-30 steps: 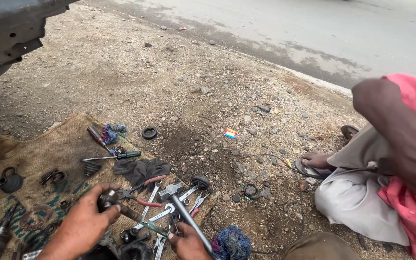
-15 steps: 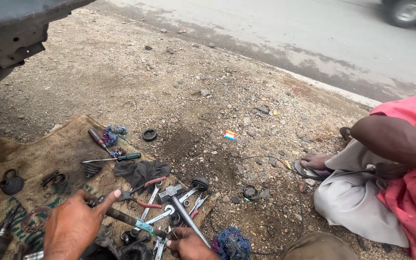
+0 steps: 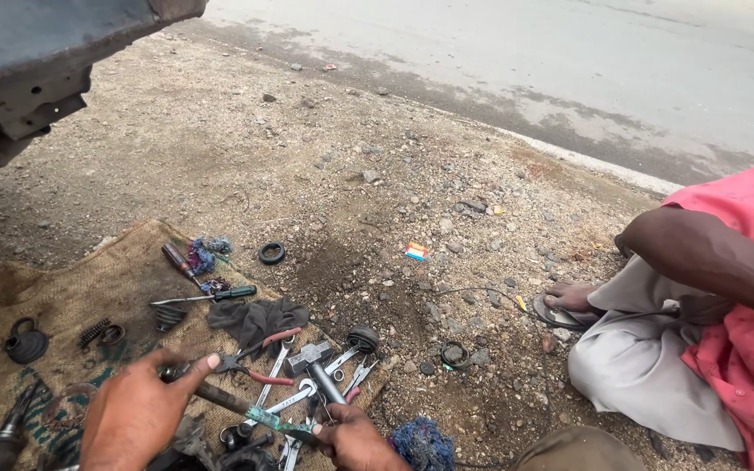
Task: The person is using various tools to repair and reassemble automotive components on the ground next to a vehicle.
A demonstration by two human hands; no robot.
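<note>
Beyond my burlap sack (image 3: pixel 89 288) lies gravelly ground (image 3: pixel 351 157) running up to a grey paved road (image 3: pixel 569 61), with a black rubber ring (image 3: pixel 271 253) and a small coloured scrap (image 3: pixel 415 252) lying among the stones. On the sack I see a green-handled screwdriver (image 3: pixel 207 296), a dark rag (image 3: pixel 255 318) and a coiled spring (image 3: pixel 93 332). A person in a pink shirt (image 3: pixel 743 349) sits to my right.

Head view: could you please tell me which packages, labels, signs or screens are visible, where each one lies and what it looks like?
Wrapper: small flat scrap on the gravel right of the sack mat, striped orange, white and blue.
Yellow scrap: tiny, on the gravel near the seated person's foot; too small to identify.
No signs or screens are in view.
</note>
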